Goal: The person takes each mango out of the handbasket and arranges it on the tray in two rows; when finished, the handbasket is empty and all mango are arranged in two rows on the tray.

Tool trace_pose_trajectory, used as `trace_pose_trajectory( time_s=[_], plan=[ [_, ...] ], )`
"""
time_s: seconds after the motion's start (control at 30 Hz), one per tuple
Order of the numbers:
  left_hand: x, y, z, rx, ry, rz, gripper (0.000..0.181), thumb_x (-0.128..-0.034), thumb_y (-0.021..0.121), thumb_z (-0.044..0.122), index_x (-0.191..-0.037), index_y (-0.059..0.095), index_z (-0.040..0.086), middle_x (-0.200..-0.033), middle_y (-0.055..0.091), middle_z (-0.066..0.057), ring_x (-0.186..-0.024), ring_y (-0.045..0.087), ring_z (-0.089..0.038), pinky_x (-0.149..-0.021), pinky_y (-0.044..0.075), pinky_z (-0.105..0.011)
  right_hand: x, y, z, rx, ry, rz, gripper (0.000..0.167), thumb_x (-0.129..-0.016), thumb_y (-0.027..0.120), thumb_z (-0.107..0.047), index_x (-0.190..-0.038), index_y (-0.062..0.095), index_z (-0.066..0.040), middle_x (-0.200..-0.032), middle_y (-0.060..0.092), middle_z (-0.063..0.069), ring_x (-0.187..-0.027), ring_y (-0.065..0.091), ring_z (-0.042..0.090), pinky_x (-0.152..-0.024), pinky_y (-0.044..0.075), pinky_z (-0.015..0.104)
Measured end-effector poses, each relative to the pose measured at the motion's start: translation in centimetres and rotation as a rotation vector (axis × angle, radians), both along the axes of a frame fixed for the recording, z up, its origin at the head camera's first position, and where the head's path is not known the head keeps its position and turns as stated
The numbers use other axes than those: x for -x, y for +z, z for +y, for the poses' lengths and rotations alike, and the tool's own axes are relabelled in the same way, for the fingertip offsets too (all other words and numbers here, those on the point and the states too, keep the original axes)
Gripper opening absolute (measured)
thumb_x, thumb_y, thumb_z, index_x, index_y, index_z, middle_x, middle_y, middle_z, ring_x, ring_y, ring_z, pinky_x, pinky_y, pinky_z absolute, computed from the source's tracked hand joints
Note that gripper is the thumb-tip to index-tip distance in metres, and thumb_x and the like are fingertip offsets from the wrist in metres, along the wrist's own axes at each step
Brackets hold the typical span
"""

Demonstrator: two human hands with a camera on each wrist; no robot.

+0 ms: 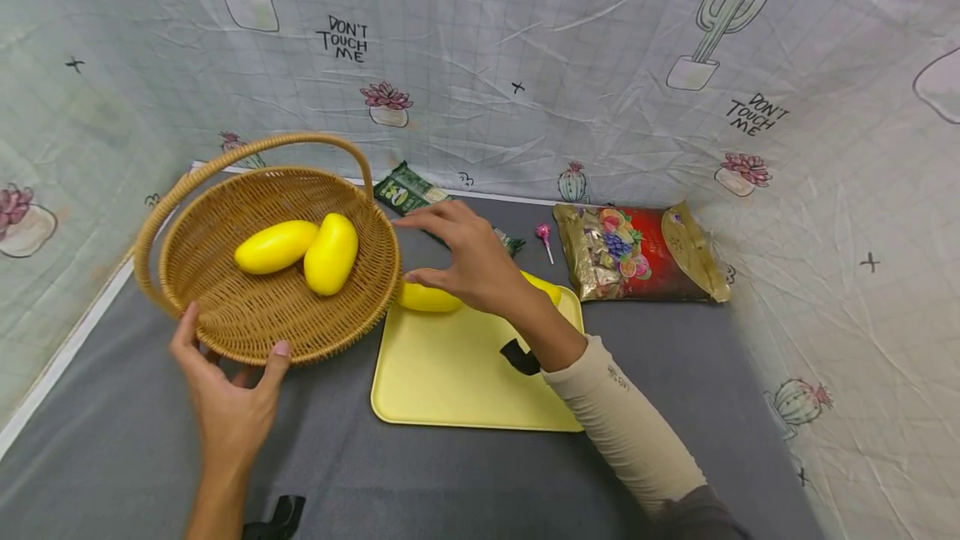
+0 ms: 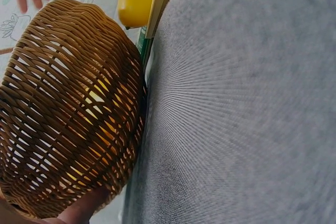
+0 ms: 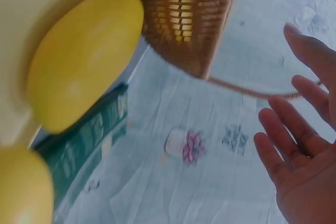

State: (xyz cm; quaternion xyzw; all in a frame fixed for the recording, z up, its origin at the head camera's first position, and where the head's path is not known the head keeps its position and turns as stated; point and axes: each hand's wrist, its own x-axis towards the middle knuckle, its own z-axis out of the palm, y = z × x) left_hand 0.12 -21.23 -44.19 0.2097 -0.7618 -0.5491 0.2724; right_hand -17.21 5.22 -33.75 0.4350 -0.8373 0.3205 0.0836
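Observation:
My left hand [image 1: 232, 407] grips the near rim of a wicker basket [image 1: 292, 323] with a tall looped handle, thumb over the edge. The basket is tilted, its opening facing me, and two yellow mangoes [image 1: 331, 255] lie inside. In the left wrist view, the basket's woven side [image 2: 79, 87] fills the left part, with yellow showing through gaps. My right hand [image 1: 476, 261] is in the air just right of the basket, fingers spread and holding nothing. Below it, another mango [image 1: 429, 298] lies on a yellow tray [image 1: 465, 382]; one more mango [image 1: 543, 286] is partly hidden behind the wrist.
Behind my right hand lies a green packet [image 1: 408, 188], partly covered. A pink lollipop [image 1: 543, 233] and a red and gold candy bag [image 1: 645, 252] lie at the back right. Grey cloth [image 1: 360, 465] covers the table, and a printed curtain [image 1: 480, 65] stands behind.

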Motion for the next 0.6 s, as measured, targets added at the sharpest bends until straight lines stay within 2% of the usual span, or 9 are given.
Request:
trace_pose_trajectory(
  time_s=[0.13, 0.3, 0.37, 0.43, 0.53, 0.6],
  plan=[
    [0.0, 0.0, 0.0, -0.004, -0.003, 0.009, 0.105, -0.09, 0.082, 0.01, -0.168, 0.016, 0.036, -0.168, 0.029, 0.0, -0.139, 0.045, -0.022, -0.085, 0.047, -0.017, 0.4, 0.0, -2.6, -0.028, 0.033, -0.003, 0.064, -0.085, 0.093, -0.03, -0.143, 0.068, -0.018, -0.138, 0.066, 0.003, -0.13, 0.057, 0.02, -0.109, 0.049, 0.035],
    [0.0, 0.0, 0.0, 0.001, -0.002, 0.008, 0.105, -0.09, 0.082, 0.01, -0.168, 0.016, 0.036, -0.169, 0.028, 0.0, -0.14, 0.045, -0.022, -0.084, 0.047, -0.013, 1.0, -0.2, -5.7, -0.131, 0.077, -0.023, 0.064, -0.087, 0.09, -0.035, -0.145, 0.066, -0.02, -0.144, 0.064, 0.001, -0.136, 0.054, 0.019, -0.117, 0.043, 0.034],
    [0.0, 0.1, 0.0, 0.0, 0.0, -0.003, 0.105, -0.0899, 0.083, 0.01, -0.168, 0.016, 0.036, -0.169, 0.027, 0.002, -0.141, 0.045, -0.022, -0.087, 0.05, -0.019, 1.3, -0.4, -6.8, -0.167, 0.103, -0.023, 0.065, -0.088, 0.09, -0.035, -0.146, 0.065, -0.02, -0.146, 0.063, 0.002, -0.138, 0.053, 0.02, -0.12, 0.041, 0.034],
    [0.0, 0.1, 0.0, -0.007, 0.001, -0.013, 0.106, -0.0899, 0.083, 0.011, -0.168, 0.016, 0.037, -0.17, 0.026, 0.003, -0.143, 0.043, -0.022, -0.095, 0.054, -0.032, 1.7, -0.6, -7.8, -0.193, 0.126, -0.026, 0.065, -0.088, 0.089, -0.035, -0.147, 0.065, -0.021, -0.146, 0.063, 0.002, -0.139, 0.053, 0.021, -0.12, 0.04, 0.035],
    [0.1, 0.2, 0.0, -0.012, -0.001, -0.026, 0.106, -0.0902, 0.083, 0.012, -0.167, 0.015, 0.038, -0.171, 0.025, 0.005, -0.144, 0.043, -0.022, -0.1, 0.053, -0.047, 2.2, -0.8, -9.2, -0.242, 0.145, -0.042, 0.064, -0.089, 0.089, -0.034, -0.147, 0.064, -0.021, -0.147, 0.062, 0.002, -0.138, 0.052, 0.02, -0.119, 0.041, 0.034],
    [0.1, 0.3, 0.0, -0.012, -0.004, -0.028, 0.106, -0.0904, 0.083, 0.013, -0.167, 0.015, 0.038, -0.17, 0.026, 0.004, -0.143, 0.043, -0.022, -0.099, 0.053, -0.049, 2.6, -1.0, -10.0, -0.292, 0.145, -0.053, 0.064, -0.09, 0.088, -0.035, -0.148, 0.064, -0.023, -0.149, 0.061, 0.001, -0.14, 0.051, 0.02, -0.119, 0.04, 0.034]
  ],
)
